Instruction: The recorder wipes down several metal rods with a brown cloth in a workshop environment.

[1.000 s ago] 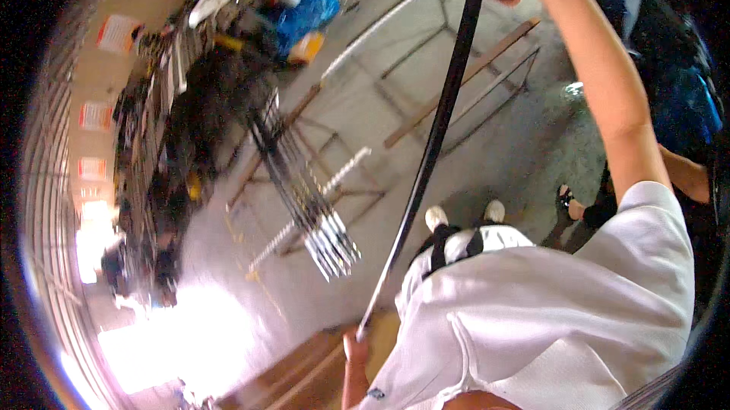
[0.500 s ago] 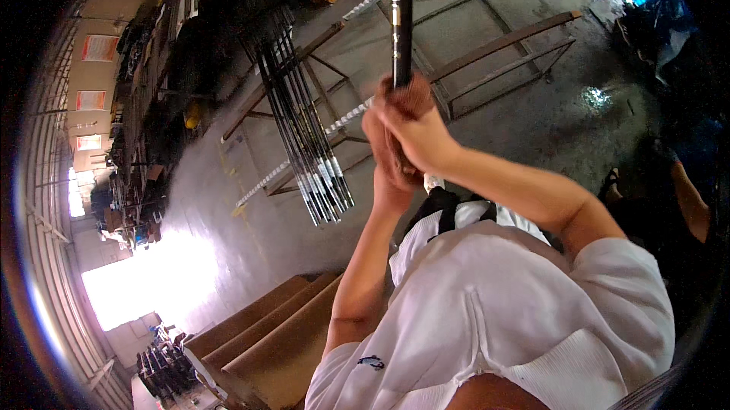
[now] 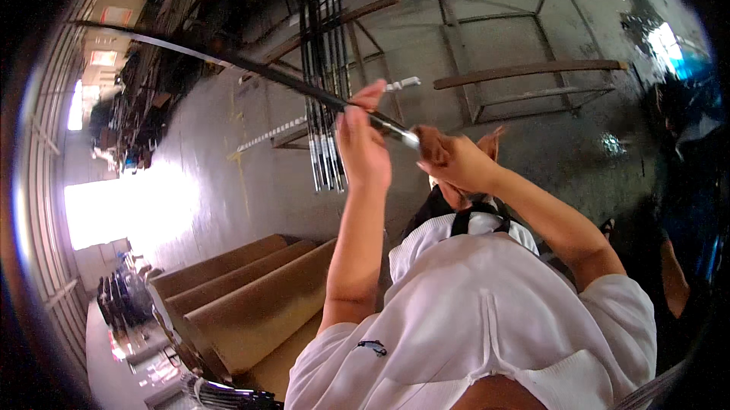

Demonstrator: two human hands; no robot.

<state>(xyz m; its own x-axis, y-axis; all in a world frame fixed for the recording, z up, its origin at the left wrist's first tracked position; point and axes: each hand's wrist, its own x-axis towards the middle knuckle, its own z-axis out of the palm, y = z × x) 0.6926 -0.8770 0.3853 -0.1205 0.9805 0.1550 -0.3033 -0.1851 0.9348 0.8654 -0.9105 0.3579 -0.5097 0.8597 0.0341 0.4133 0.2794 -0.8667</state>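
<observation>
A long black pole slants across in front of me, its far end toward the upper left and its silvery near end by my right hand. My left hand is around the pole a little above that end, with one finger sticking out past it. In my right hand is a crumpled brown cloth, bunched at the tip of the pole. A loose corner of cloth shows beyond the fingers. Whether the cloth wraps the tip or only touches it, I cannot tell.
Several black poles with silvery ends lie across a low metal rack behind my left hand. To the right stands another rack with a brown padded bar. Large brown rolls lie at lower left. Another person's arm shows at the right edge.
The pole has swung from upright to slanting toward the left. My hands, close together on it before, are now apart, the right one with the cloth at the near end.
</observation>
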